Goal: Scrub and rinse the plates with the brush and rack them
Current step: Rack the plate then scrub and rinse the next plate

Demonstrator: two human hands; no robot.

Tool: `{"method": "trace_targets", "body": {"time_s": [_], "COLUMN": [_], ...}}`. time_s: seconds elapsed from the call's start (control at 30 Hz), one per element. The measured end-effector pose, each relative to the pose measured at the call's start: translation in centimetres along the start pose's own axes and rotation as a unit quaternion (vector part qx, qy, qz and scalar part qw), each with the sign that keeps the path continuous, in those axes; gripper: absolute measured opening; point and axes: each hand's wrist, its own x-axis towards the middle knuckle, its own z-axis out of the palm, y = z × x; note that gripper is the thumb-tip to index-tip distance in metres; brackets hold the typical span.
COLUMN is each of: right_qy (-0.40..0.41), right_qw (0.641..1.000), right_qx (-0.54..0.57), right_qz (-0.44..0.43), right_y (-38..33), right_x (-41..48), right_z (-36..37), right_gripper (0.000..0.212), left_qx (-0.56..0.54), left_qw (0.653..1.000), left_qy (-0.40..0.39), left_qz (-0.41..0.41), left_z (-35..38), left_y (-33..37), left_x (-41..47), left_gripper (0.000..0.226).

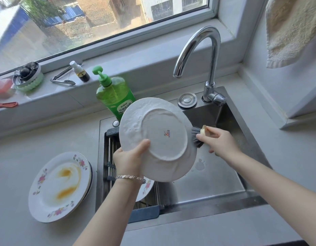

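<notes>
My left hand [130,158] grips a white plate [159,137] by its lower left rim, tilted over the sink with its soapy underside toward me. My right hand [219,141] holds a brush [198,136] with grey bristles, and the bristles touch the plate's right edge. A stack of dirty flowered plates [59,187] with orange smears lies on the counter at the left. Another flowered plate [147,188] lies on the roll-up rack [109,157] across the sink's left part, mostly hidden by my left arm.
A steel sink [215,176] fills the middle, with a chrome tap [207,55] behind it. A green soap bottle [114,93] stands behind the plate. The windowsill carries tongs [63,79], a small bottle [81,72] and a round scrubber [27,77]. A towel [292,29] hangs at the upper right.
</notes>
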Motion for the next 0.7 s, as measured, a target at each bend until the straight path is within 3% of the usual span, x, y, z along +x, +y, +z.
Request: {"method": "trace_targets", "body": {"time_s": [0.07,0.1,0.2,0.33,0.4,0.5,0.63,0.7], "right_qy": [0.028,0.029,-0.055,-0.159,-0.189,-0.254,-0.291,-0.236], "right_qw": [0.994,0.986,0.952,0.909,0.911,0.907,0.923,0.954], "right_qx": [0.075,0.127,0.238,0.333,0.324,0.291,0.192,0.133], "right_qz": [0.072,0.108,0.185,0.194,0.173,0.167,0.160,0.129], "right_y": [0.5,0.5,0.6,0.5,0.9,1.5,0.2,-1.1], "right_x": [0.2,0.2,0.1,0.7,1.3,1.9,1.4,1.3], "right_z": [0.0,0.3,1.4,1.4,0.6,-0.8,-1.2,-1.0], "right_gripper": [0.019,0.027,0.052,0.043,0.040,0.073,0.084,0.078], "left_qx": [-0.032,-0.053,-0.102,-0.092,-0.078,-0.016,0.154,0.211], "left_qw": [0.999,0.997,0.991,0.985,0.970,0.949,0.923,0.927], "left_qy": [0.011,0.009,-0.023,-0.094,-0.167,-0.242,-0.271,-0.243], "left_qz": [-0.033,-0.048,-0.084,-0.108,-0.158,-0.200,-0.226,-0.193], "left_z": [-0.1,-0.1,0.2,0.3,-0.5,-1.9,-1.5,-1.3], "left_y": [-0.4,-0.7,-1.7,-2.7,-2.2,-0.2,2.0,1.7], "left_x": [-0.1,-0.2,-0.6,-1.0,-0.4,1.8,3.0,2.9], "left_gripper": [0.019,0.018,0.021,0.017,0.027,0.039,0.041,0.044]}}
